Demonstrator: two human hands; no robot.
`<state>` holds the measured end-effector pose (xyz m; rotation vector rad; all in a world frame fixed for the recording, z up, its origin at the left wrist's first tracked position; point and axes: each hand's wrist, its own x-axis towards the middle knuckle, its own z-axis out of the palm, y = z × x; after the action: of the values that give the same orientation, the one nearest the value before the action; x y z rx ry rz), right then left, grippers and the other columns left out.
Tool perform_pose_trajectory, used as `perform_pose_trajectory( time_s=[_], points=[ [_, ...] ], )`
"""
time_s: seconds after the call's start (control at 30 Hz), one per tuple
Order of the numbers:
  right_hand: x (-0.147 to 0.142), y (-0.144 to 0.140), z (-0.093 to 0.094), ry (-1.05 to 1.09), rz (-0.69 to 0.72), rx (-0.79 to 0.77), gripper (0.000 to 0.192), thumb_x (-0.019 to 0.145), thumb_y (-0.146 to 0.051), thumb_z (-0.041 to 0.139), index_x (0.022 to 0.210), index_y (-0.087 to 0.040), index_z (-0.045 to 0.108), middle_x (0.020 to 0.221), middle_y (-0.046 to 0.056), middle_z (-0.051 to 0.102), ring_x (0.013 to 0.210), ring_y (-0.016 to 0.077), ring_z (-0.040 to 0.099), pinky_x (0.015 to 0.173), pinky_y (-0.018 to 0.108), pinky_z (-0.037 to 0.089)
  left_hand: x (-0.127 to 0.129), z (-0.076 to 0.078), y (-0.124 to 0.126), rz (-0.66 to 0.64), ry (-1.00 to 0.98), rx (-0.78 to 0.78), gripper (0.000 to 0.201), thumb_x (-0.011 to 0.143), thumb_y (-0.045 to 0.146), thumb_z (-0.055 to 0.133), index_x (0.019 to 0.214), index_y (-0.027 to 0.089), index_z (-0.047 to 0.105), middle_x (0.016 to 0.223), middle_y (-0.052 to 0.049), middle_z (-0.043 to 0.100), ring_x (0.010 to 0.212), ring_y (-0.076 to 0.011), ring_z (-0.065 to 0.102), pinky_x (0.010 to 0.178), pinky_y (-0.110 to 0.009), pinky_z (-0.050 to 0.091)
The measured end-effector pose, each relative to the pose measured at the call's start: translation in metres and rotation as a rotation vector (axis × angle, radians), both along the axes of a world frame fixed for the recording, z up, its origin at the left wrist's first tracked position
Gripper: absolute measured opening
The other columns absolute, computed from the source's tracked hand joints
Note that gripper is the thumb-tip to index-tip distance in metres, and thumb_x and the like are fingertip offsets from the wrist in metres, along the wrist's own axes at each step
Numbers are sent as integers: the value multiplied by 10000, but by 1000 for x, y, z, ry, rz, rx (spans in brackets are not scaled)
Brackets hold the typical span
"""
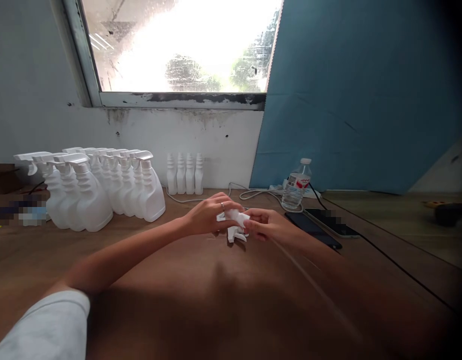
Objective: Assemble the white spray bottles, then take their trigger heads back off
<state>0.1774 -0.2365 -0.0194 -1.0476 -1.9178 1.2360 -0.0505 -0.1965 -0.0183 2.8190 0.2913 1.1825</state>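
Gripping a white trigger sprayer head (236, 225) at the centre of the frame, the left hand (208, 216) and right hand (266, 225) close their fingers round it from either side, just above the wooden table (178, 280), seemingly to steady it. Capped spray bottles (99, 192) crowd the left of the frame; four uncapped bottles (184, 174) line the wall. Right of centre stand a water bottle (296, 185), its red label unreadable, and two phones (321, 227)
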Motion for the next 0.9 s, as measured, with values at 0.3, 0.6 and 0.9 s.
perform_pose_trajectory(
  time_s=[0.3, 0.6, 0.9],
  points=[
    [26, -7, 7, 236, -194, -50, 413, 754, -513, 724, 797, -158, 517, 545, -72, 388, 401, 13, 229, 413, 211, 125, 28, 29, 83, 490, -152, -126, 341, 928, 430, 513, 1145, 177, 586, 1160, -98, 619, 935, -149, 637, 784, -236, 507],
    [43, -3, 12, 489, -211, -99, 397, 782, -548, 646, 838, -169, 544, 654, -32, 412, 427, 28, 227, 417, 230, 158, 12, 35, 194, 1154, 22, -450, 528, 871, 301, 608, 1369, 206, 460, 1458, -177, 330, 1143, -307, 580, 952, -440, 476],
    [61, -4, 40, 571, -371, 182, 352, 740, -493, 751, 851, -177, 642, 733, 3, 502, 510, 55, 416, 421, 219, 279, 20, 26, 158, 1135, 122, -280, 493, 872, 291, 608, 1332, 173, 478, 1344, -196, 424, 1301, -349, 375, 1013, -450, 394]
  ],
)
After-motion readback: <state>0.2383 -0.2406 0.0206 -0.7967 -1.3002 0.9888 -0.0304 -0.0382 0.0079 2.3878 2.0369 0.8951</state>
